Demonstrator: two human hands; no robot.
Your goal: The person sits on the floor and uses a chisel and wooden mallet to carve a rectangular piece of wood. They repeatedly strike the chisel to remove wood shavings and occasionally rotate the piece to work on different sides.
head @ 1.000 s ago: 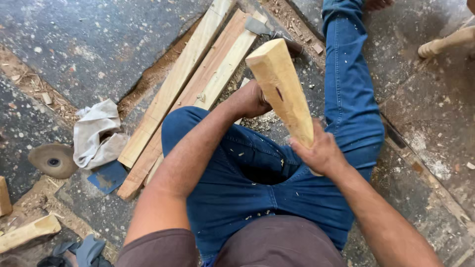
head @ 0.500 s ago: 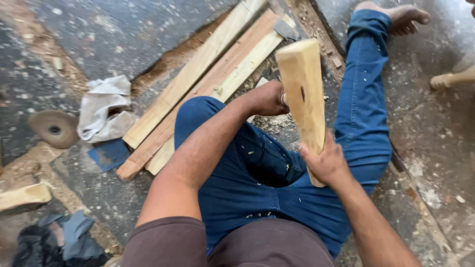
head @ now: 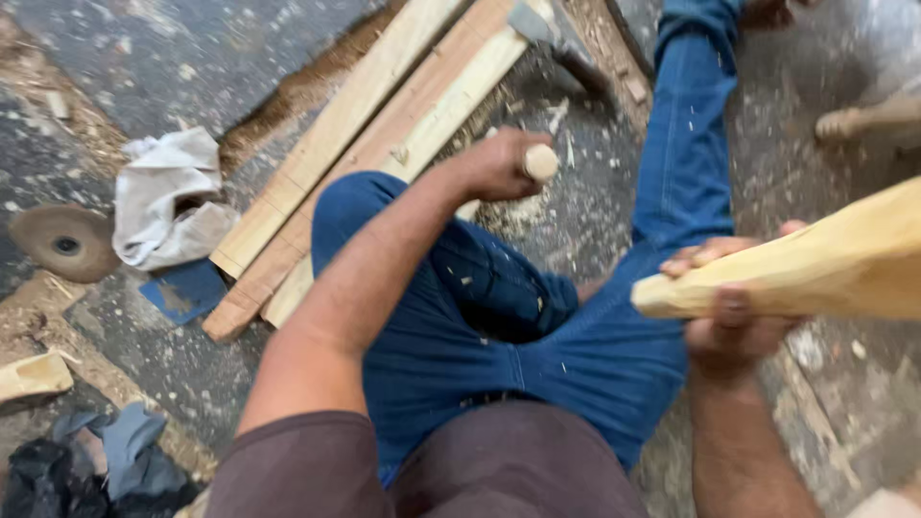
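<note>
A pale carved wooden blank [head: 815, 264] is held at the right of the frame, its long axis running nearly level, from its narrow end near the frame's centre-right out past the right edge, where it widens. The right hand [head: 734, 307] is wrapped around that narrow end from below, fingers curled over the top, so the bulk of the blank lies to the right of the grip and slightly above it. The left hand [head: 499, 165] is seen in the upper middle of the frame, clenched around a rounded wooden handle [head: 540, 163]; only the handle's butt shows, and what tool it belongs to cannot be told, though a dark axe-like head [head: 556, 38] lies blurred toward the top of the frame. The blank is thus set to the right of and below the left hand, well apart from it, and the right hand is the nearer one. Blue trousers [head: 499, 326] are worn by the seated person. Long planks [head: 384, 144] are laid diagonally at upper left, beside a crumpled white cloth [head: 168, 197] and a round disc [head: 58, 240] on the shaving-strewn floor [head: 192, 58].
</note>
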